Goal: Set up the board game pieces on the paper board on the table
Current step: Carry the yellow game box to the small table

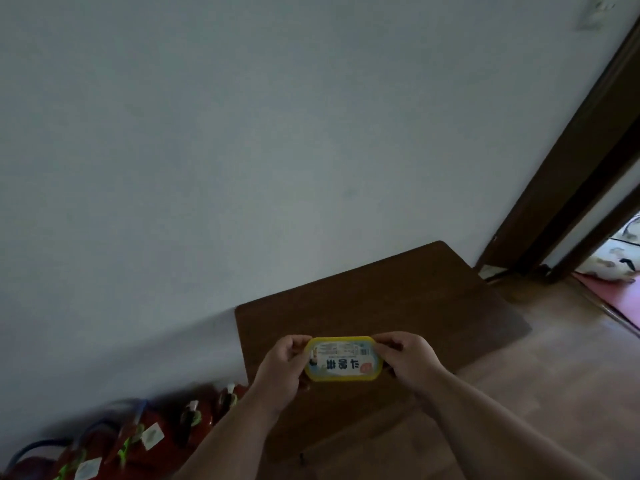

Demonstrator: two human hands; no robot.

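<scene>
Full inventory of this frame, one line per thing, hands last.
box: 1, yellow rim with white label, held above the table
table: 1, dark brown, against the wall
red items: several, red with white tags, blurred, bottom left by the wall
wall: 1, pale grey, top and left
door frame: 1, dark brown, right
floor: light wood, right
left hand: 1, grips the box's left end
right hand: 1, grips the box's right end

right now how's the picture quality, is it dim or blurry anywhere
Head view: dim overall, the only bright patch is the doorway at right; the red items at lower left are smeared by blur; the yellow box held by the left hand and right hand is fairly sharp; wide-angle tilt slants the wall and door frame.
</scene>
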